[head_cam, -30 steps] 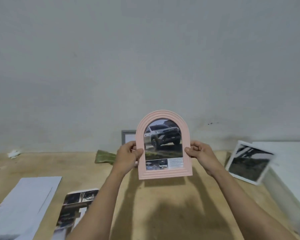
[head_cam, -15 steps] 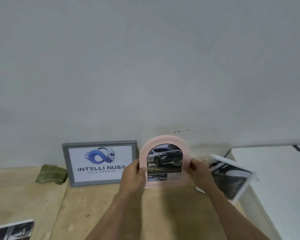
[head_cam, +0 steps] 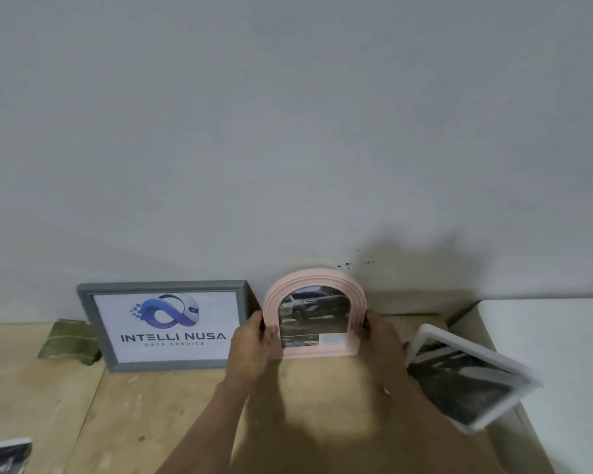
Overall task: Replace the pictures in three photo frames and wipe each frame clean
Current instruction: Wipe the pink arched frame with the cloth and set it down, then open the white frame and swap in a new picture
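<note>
A pink arched frame with a car picture stands upright on the wooden table close to the wall. My left hand grips its left edge and my right hand grips its right edge. To its left a grey rectangular frame with a logo print leans against the wall. A white frame with a dark picture leans tilted at the right, beside my right forearm. A folded green cloth lies left of the grey frame.
A white cabinet top borders the table on the right. A loose dark photo print lies at the bottom left corner. The plain wall rises directly behind the frames.
Both hands have carried the pink frame from mid-air in front of me down and back to the wall, between the grey and white frames. My view has turned right.
</note>
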A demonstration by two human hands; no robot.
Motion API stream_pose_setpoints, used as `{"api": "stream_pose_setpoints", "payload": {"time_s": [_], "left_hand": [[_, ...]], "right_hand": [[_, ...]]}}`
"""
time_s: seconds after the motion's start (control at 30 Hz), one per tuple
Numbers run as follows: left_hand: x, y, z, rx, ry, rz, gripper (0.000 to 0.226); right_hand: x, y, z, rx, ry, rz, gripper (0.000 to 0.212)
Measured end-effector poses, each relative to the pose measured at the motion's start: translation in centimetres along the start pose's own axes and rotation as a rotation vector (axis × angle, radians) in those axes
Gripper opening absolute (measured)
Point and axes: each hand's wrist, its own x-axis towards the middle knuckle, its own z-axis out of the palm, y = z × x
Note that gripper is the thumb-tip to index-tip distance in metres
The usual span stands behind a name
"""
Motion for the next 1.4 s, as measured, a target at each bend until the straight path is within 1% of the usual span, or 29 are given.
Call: {"api": "stream_pose_setpoints", "payload": {"time_s": [0.23, 0.4, 0.47, 0.5, 0.57, 0.6, 0.67, 0.73, 0.8, 0.83, 0.9, 0.97, 1.0, 1.07, 1.1, 1.13, 1.17, 1.2, 1.3, 1.33, 1.37, 1.4], "left_hand": [[0.9, -0.4, 0.6, 0.03, -0.016, -0.014, 0.023], [1.2, -0.4, 0.6, 0.049, 0.005, -0.008, 0.02], [1.0, 0.0, 0.5, 0.037, 0.019, -0.031, 0.02], [0.8, 0.3, 0.4, 0.04, 0.038, -0.043, 0.021], [0.2, 1.2, 0.4, 0.073, 0.122, -0.061, 0.019], [-0.1, 1.8, 0.5, 0.09, 0.175, -0.062, 0.017], [-1.3, 3.6, 0.6, 0.128, 0.259, -0.038, 0.013], [-2.3, 6.0, 0.7, 0.206, 0.305, 0.025, 0.013], [-2.9, 8.5, 0.9, 0.312, 0.341, 0.094, 0.026], [-3.1, 9.8, 1.1, 0.342, 0.359, 0.107, 0.032], [-3.3, 12.2, 1.6, 0.332, 0.358, 0.132, 0.036], [-3.5, 14.2, 2.4, 0.267, 0.277, 0.196, 0.033], [-3.7, 15.3, 3.0, 0.185, 0.201, 0.242, 0.032], [-4.0, 16.7, 4.3, 0.01, -0.01, 0.304, 0.035], [-3.9, 17.3, 5.0, -0.029, -0.118, 0.318, 0.039], [-3.7, 17.5, 5.6, -0.03, -0.209, 0.313, 0.044], [-3.6, 17.8, 6.5, -0.007, -0.279, 0.308, 0.051], [-3.4, 17.9, 7.1, 0.019, -0.333, 0.302, 0.056], [-3.4, 17.5, 9.1, 0.031, -0.454, 0.274, 0.061], [-3.3, 17.4, 9.7, 0.029, -0.48, 0.268, 0.058], [-3.3, 17.2, 10.4, 0.039, -0.499, 0.271, 0.051], [-3.2, 16.9, 11.1, 0.044, -0.506, 0.283, 0.04]], "right_hand": [[1.3, 0.8, 0.6, -0.028, -0.026, 0.004, 0.016], [1.6, 1.1, 0.4, -0.019, -0.062, 0.03, 0.013], [1.0, 0.8, 0.4, -0.015, -0.088, 0.04, 0.023], [0.4, 0.4, 0.5, -0.007, -0.078, 0.026, 0.034], [-0.6, -0.2, 0.4, -0.024, -0.026, -0.031, 0.062], [-1.1, -0.6, 0.4, -0.037, -0.012, -0.059, 0.073], [-2.2, -1.2, -0.1, -0.027, 0.0, -0.115, 0.085], [-3.3, -2.1, -1.4, 0.014, 0.017, -0.181, 0.087], [-4.1, -2.8, -3.2, 0.071, 0.061, -0.207, 0.082], [-4.6, -3.0, -4.4, 0.088, 0.096, -0.226, 0.079], [-5.4, -2.8, -7.0, 0.126, 0.219, -0.284, 0.074], [-6.0, -1.7, -9.7, 0.156, 0.363, -0.316, 0.071], [-6.4, -0.9, -11.2, 0.163, 0.452, -0.316, 0.069], [-7.1, 1.6, -13.7, 0.186, 0.629, -0.257, 0.066], [-7.6, 3.0, -14.9, 0.209, 0.693, -0.199, 0.066], [-7.9, 4.3, -15.7, 0.233, 0.713, -0.126, 0.068], [-8.2, 6.1, -16.4, 0.258, 0.688, -0.044, 0.07], [-8.2, 7.6, -16.9, 0.288, 0.619, 0.033, 0.071], [-8.4, 11.3, -16.9, 0.327, 0.349, 0.175, 0.072], [-8.5, 11.9, -16.7, 0.334, 0.286, 0.197, 0.07], [-8.4, 12.7, -16.3, 0.348, 0.248, 0.196, 0.062], [-8.6, 12.9, -16.0, 0.367, 0.224, 0.184, 0.048]]}}
